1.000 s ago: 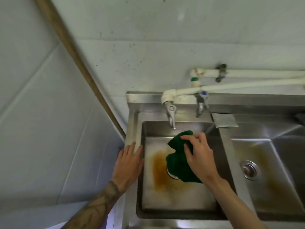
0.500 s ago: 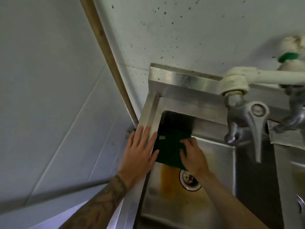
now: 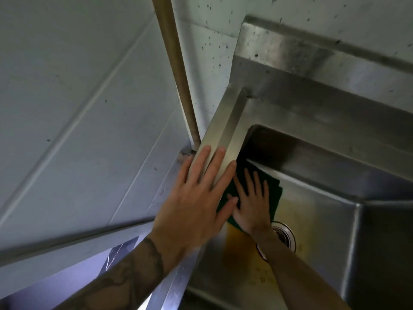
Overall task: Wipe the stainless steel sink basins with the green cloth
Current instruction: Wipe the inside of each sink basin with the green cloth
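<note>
Head view, looking down into the back-left corner of the sink.

Sink basin: brushed stainless steel w/ dull grey sheen, flat floor, rounded inner corners, faint streaks. An orange-brown rust-like stain runs down the floor near the left wall. Round metal drain w/ ringed flange, partly hidden behind the right wrist.

Green cloth: dark green, soft, folded w/ layered edges showing at its right side. It lies in the basin's back-left area, on the floor by the left wall, just above the drain.

Right hand: flat on the cloth, fingers straight and slightly fanned, pressing it down; no pinch.

Left hand: palm down on the sink rim, a flat folded steel ledge. Fingers are straight and spread, thumb hanging over the inner edge, close to the cloth. Forearm carries a dark tattoo.

Steel backsplash: smudged, blotchy. Wall: pale smooth panels w/ straight seams and dark specks. A tan round pole runs down the wall corner.
</note>
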A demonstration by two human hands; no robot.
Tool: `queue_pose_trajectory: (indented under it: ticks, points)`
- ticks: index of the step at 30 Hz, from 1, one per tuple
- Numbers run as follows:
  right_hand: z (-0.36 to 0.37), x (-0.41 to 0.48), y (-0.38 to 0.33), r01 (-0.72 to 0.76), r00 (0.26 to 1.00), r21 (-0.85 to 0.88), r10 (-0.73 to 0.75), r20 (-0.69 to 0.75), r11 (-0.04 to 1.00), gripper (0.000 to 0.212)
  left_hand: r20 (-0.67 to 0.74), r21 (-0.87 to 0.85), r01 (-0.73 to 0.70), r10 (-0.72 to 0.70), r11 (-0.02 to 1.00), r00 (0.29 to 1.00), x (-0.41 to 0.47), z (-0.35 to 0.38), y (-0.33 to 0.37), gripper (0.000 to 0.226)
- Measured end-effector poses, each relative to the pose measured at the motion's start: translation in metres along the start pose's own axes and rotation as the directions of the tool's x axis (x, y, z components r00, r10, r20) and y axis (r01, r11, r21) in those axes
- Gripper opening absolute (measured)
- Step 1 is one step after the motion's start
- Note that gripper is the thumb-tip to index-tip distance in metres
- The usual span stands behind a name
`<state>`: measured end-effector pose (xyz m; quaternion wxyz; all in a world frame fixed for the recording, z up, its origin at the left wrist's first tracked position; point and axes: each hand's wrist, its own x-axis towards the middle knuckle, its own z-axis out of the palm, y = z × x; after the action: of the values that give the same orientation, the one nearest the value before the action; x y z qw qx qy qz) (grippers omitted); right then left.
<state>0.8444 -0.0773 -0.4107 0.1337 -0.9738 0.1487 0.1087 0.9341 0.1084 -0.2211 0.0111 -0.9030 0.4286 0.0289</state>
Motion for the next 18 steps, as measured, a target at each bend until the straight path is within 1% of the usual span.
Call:
queue_pose_trajectory:
  ticks: [1, 3, 5, 6, 7, 8, 10, 11, 12, 13, 14, 15, 16, 17, 18]
  points:
    - [0.006, -0.012, -0.009, 0.011, 1.0, 0.002, -0.011, 0.004, 1.0, 0.072, 0.002, 0.003, -0.006, 0.006, 1.0, 1.0, 0.0, -0.001, -0.001, 0.073]
    - [0.011, -0.029, -0.01, 0.093, 0.995, -0.001, -0.092, 0.023, 0.996, 0.073, 0.01, 0.004, -0.017, 0.017, 1.0, 1.0, -0.001, -0.001, -0.002, 0.074]
    - [0.006, -0.025, 0.006, 0.163, 0.986, -0.029, -0.163, 0.027, 0.986, 0.068, 0.007, 0.002, -0.014, 0.014, 1.0, 1.0, 0.0, 0.0, -0.003, 0.075]
    - [0.003, -0.019, 0.014, 0.155, 0.988, -0.046, -0.154, 0.012, 0.987, 0.065, 0.002, -0.004, -0.011, 0.011, 1.0, 1.0, 0.001, 0.001, -0.003, 0.075]
    - [0.002, -0.012, 0.02, 0.102, 0.994, -0.045, -0.103, -0.023, 0.994, 0.063, -0.004, -0.008, -0.01, 0.01, 1.0, 1.0, 0.001, 0.001, -0.003, 0.075]
    - [0.002, -0.006, 0.02, 0.013, 0.998, -0.026, -0.014, -0.062, 1.0, 0.062, -0.014, -0.01, -0.009, 0.009, 1.0, 1.0, 0.002, 0.001, -0.002, 0.074]
    - [0.011, 0.002, -0.001, -0.164, 0.977, 0.004, 0.163, -0.14, 0.986, 0.063, -0.032, -0.008, -0.004, 0.004, 1.0, 0.999, 0.002, 0.001, -0.002, 0.074]
    - [0.017, 0.001, -0.018, -0.213, 0.964, 0.01, 0.212, -0.162, 0.977, 0.065, -0.031, -0.006, -0.002, 0.002, 1.0, 1.0, 0.002, 0.001, -0.002, 0.073]
    - [0.023, -0.003, -0.031, -0.214, 0.963, 0.008, 0.213, -0.166, 0.977, 0.066, -0.027, -0.006, -0.002, 0.002, 1.0, 1.0, 0.002, 0.0, -0.001, 0.073]
    - [0.027, -0.01, -0.037, -0.164, 0.975, -0.005, 0.162, -0.155, 0.986, 0.067, -0.027, -0.009, -0.003, 0.003, 1.0, 1.0, 0.002, -0.001, 0.0, 0.073]
    - [0.028, -0.015, -0.033, -0.079, 0.989, -0.025, 0.075, -0.131, 0.997, 0.066, -0.03, -0.009, -0.005, 0.005, 1.0, 1.0, 0.002, -0.002, 0.0, 0.073]
    - [0.026, -0.017, -0.021, 0.008, 0.994, -0.044, -0.013, -0.111, 0.999, 0.063, -0.033, -0.006, -0.008, 0.007, 1.0, 0.999, 0.002, -0.002, -0.001, 0.073]
    - [0.021, -0.018, -0.001, 0.063, 0.992, -0.065, -0.069, -0.102, 0.996, 0.061, -0.032, -0.004, -0.01, 0.01, 1.0, 0.999, 0.002, -0.003, 0.0, 0.074]
    - [0.016, -0.018, 0.019, 0.062, 0.992, -0.083, -0.071, -0.105, 0.995, 0.06, -0.033, 0.002, -0.012, 0.012, 1.0, 0.999, 0.002, -0.003, -0.001, 0.074]
    - [0.01, -0.018, 0.037, -0.005, 0.993, -0.079, -0.005, -0.118, 0.997, 0.059, -0.039, 0.016, -0.013, 0.014, 1.0, 0.999, 0.002, -0.003, -0.002, 0.074]
